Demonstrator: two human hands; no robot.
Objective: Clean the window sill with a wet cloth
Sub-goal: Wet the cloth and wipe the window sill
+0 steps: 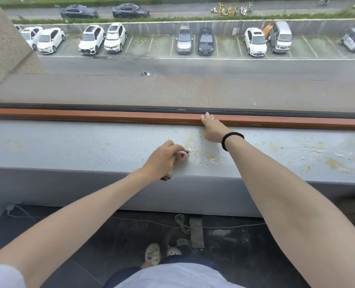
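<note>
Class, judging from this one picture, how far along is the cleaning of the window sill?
Done: the sill left of the hands looks mostly free of residue. In hand: the left hand presses a small bunched cloth into the white and yellowish stains at the centre, while the right hand braces at the window frame. Left: the stained stretch to the right.

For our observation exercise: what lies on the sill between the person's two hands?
In the head view, between the left hand and the right hand, the window sill shows yellowish stains and white crumbly residue; no other object lies there.
</note>
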